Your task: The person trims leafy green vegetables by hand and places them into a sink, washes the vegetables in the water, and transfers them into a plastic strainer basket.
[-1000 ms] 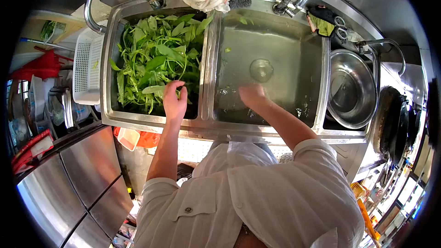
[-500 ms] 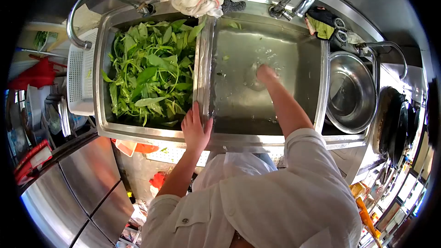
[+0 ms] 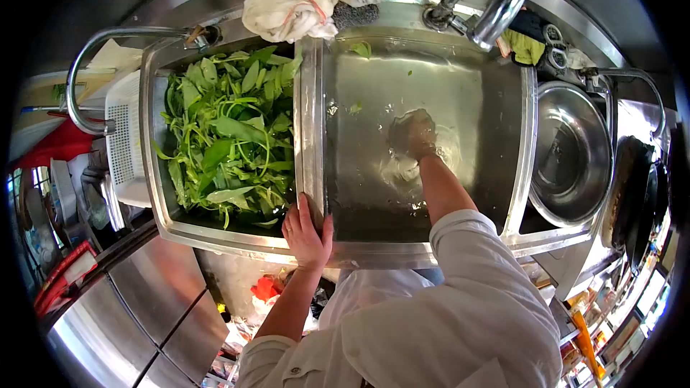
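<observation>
In the head view, two square-cornered basins of brushed steel stand side by side. The left basin (image 3: pixel 147 129) holds a heap of leafy greens (image 3: pixel 226 136), smooth-leaved with pliant stems; the right basin (image 3: pixel 528 151) holds slightly cloudy, rippled water (image 3: pixel 366 194) with a leaf scrap (image 3: pixel 361 49) near its far wall. The right hand (image 3: pixel 417 136) is under the water near mid-basin, its outline distorted; whether its grip holds anything cannot be told. The left hand (image 3: pixel 309 233) lies open on the flat metal divider (image 3: pixel 309 100) at its near end, gripping nothing.

Edges: a crumpled white cloth (image 3: pixel 295 0) and a dark scouring pad (image 3: pixel 356 14) sit at the divider's far end. A round steel bowl (image 3: pixel 586 172) stands beyond the right rim. Open water surrounds the right hand; the greens nearly fill their basin.

Against one second ago, the left hand has left the greens for the divider, and the right hand is further from the near rim.
</observation>
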